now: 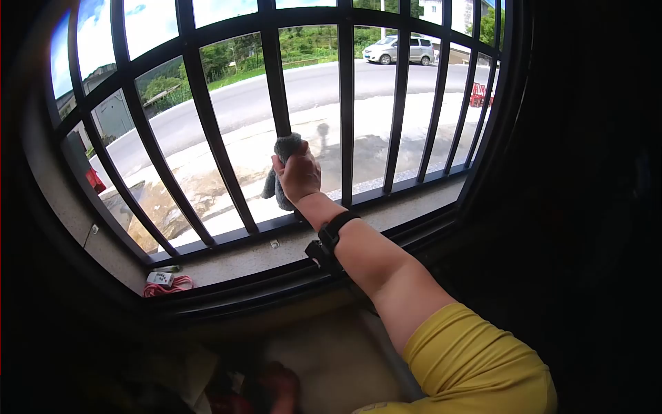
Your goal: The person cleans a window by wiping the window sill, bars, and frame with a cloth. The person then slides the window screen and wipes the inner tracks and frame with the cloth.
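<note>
My right hand [301,171] reaches out from the lower right, its fingers wrapped round a grey-blue cloth [284,196]. The cloth is folded about one upright black bar [274,83] of a window grille, in the lower half of that bar. Part of the cloth hangs below and to the left of my fingers. A black strap with a small device [331,238] sits on my right wrist, and a yellow sleeve [476,352] covers the upper arm. I do not see my left hand.
On the window sill [227,269], at the left corner, lie a white power strip [160,279] and a coiled red cord [181,284]. Outside the bars are a road and a silver van [400,50]. Dim reddish shapes [279,386] show at the bottom.
</note>
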Available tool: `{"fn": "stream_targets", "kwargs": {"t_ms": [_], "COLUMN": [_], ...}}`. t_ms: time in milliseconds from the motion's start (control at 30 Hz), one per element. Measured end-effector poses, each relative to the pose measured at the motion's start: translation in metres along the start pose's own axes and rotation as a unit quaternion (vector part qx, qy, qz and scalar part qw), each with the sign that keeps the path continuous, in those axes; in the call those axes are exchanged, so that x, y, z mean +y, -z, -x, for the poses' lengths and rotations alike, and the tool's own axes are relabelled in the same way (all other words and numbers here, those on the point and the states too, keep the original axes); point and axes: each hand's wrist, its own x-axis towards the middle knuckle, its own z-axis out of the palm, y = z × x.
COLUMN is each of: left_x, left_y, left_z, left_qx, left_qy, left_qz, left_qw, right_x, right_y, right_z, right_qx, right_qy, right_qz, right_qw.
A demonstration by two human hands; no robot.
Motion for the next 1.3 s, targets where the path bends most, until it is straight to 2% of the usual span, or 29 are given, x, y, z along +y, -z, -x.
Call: {"fn": "stream_targets", "kwargs": {"t_ms": [33, 67, 100, 133, 167, 200, 233, 267, 300, 333, 367, 400, 467, 500, 533, 667, 700, 767, 867, 933, 967, 1033, 1067, 1100, 1167, 1233, 1267, 1300], "left_x": [-0.003, -0.001, 0.006, 0.009, 0.008, 0.008, 0.008, 0.004, -0.004, -0.008, -0.003, 0.004, 0.006, -0.002, -0.005, 0.005, 0.009, 0.007, 0.006, 0.000, 0.003, 0.008, 0.008, 0.008, 0.007, 0.006, 0.001, -0.003], "left_y": [-0.002, 0.005, 0.018, 0.026, 0.027, 0.025, 0.023, 0.018, 0.012, 0.007, 0.013, 0.024, 0.019, 0.005, -0.003, 0.021, 0.026, 0.033, 0.024, 0.005, 0.008, 0.019, 0.020, 0.021, 0.026, 0.032, 0.028, 0.016], "left_z": [0.001, -0.001, -0.004, -0.006, -0.005, -0.004, -0.006, -0.010, -0.012, -0.014, -0.019, -0.020, -0.012, -0.009, -0.008, -0.013, -0.011, -0.009, -0.008, 0.000, 0.001, -0.002, -0.001, -0.001, -0.006, -0.006, -0.009, -0.013], "left_qx": [0.042, 0.043, 0.003, -0.036, -0.034, -0.009, 0.019, 0.028, -0.006, -0.044, -0.040, -0.074, -0.119, -0.076, -0.028, -0.072, -0.076, -0.090, -0.134, 0.025, 0.022, -0.004, -0.006, 0.017, 0.046, 0.029, 0.032, 0.010], "left_qy": [-0.012, -0.009, 0.007, 0.022, 0.022, 0.006, -0.011, -0.014, -0.011, -0.007, -0.008, 0.028, 0.064, 0.050, 0.036, 0.032, 0.039, 0.051, 0.061, -0.005, -0.006, 0.013, 0.014, -0.001, -0.014, -0.029, -0.032, -0.030], "left_qz": [-0.023, -0.024, 0.002, 0.027, 0.026, 0.028, 0.031, 0.034, 0.033, 0.031, 0.034, 0.056, 0.077, 0.054, 0.031, 0.008, -0.007, -0.028, 0.009, -0.064, -0.061, -0.032, -0.031, -0.028, -0.028, 0.007, 0.009, 0.011], "left_qw": [0.999, 0.999, 1.000, 0.999, 0.999, 1.000, 0.999, 0.999, 0.999, 0.999, 0.999, 0.995, 0.988, 0.994, 0.998, 0.997, 0.996, 0.994, 0.989, 0.998, 0.998, 0.999, 0.999, 0.999, 0.998, 0.999, 0.999, 0.999], "right_x": [0.018, 0.026, 0.030, 0.033, 0.035, 0.039, 0.042, 0.044, 0.045, 0.044, 0.035, 0.025, -0.001, -0.017, -0.016, -0.020, -0.015, -0.009, 0.012, 0.048, 0.070, 0.111, 0.124, 0.135, 0.132, 0.120, 0.120, 0.117], "right_y": [-0.007, -0.008, -0.004, -0.005, -0.002, 0.003, 0.014, 0.028, 0.042, 0.059, 0.087, 0.107, 0.158, 0.181, 0.175, 0.109, 0.103, 0.102, 0.091, 0.070, 0.057, 0.036, 0.034, 0.038, 0.046, 0.072, 0.083, 0.090], "right_z": [0.028, 0.051, 0.063, 0.062, 0.062, 0.061, 0.054, 0.040, 0.027, 0.011, -0.010, -0.039, -0.104, -0.129, -0.159, -0.174, -0.172, -0.169, -0.135, -0.091, -0.063, 0.002, 0.030, 0.054, 0.047, 0.025, 0.008, -0.012], "right_qx": [-0.057, -0.097, -0.136, -0.136, -0.177, -0.216, -0.211, -0.287, -0.362, -0.282, -0.145, -0.011, 0.123, 0.107, 0.126, 0.211, 0.205, 0.191, 0.191, 0.186, 0.187, 0.051, -0.021, -0.092, -0.123, -0.287, -0.271, -0.159], "right_qy": [-0.019, -0.051, -0.082, -0.079, -0.072, -0.064, -0.061, -0.073, -0.084, -0.085, -0.025, 0.017, 0.036, 0.009, 0.018, 0.052, 0.012, 0.017, 0.020, 0.043, 0.074, -0.092, -0.141, -0.117, -0.122, -0.170, -0.163, -0.102], "right_qz": [0.023, 0.044, 0.066, 0.062, 0.060, 0.060, 0.062, 0.061, 0.059, -0.013, -0.080, -0.150, -0.140, -0.187, -0.168, -0.028, -0.055, -0.052, -0.038, -0.027, -0.014, -0.001, 0.026, 0.131, 0.141, 0.154, 0.087, 0.017], "right_qw": [0.998, 0.993, 0.985, 0.986, 0.980, 0.972, 0.974, 0.953, 0.926, 0.955, 0.986, 0.988, 0.982, 0.977, 0.978, 0.976, 0.977, 0.980, 0.981, 0.981, 0.979, 0.994, 0.989, 0.980, 0.975, 0.930, 0.945, 0.982]}}
